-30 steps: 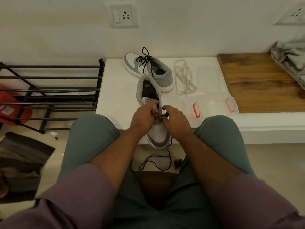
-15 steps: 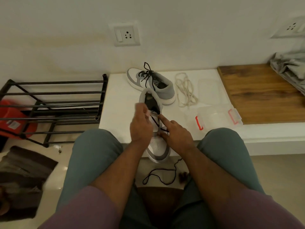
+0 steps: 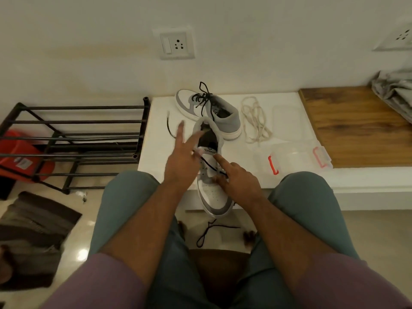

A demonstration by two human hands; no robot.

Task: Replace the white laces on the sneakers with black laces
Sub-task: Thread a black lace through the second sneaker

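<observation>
The near sneaker is laid toe toward the viewer on the front edge of the white table, its toe overhanging the edge at the 6 o'clock side. A black lace is threaded across its lower eyelets; one end is carried out past the left hand to about 10 o'clock, where its pale tip is seen above the table, and the other end hangs below the toe in a loop over the floor.

The left hand is held over the sneaker's left side with the fingers extended; whether the lace is pinched cannot be told through the blur. The right hand is rested on the sneaker's right side, the index finger extended onto the tongue and the thumb pressed against the eyelet row.

At 12 o'clock from the near sneaker, the second sneaker is seen already laced in black. The white laces are piled at 2 o'clock, just beside it. A clear box with red clasps is set at 3 o'clock.
</observation>
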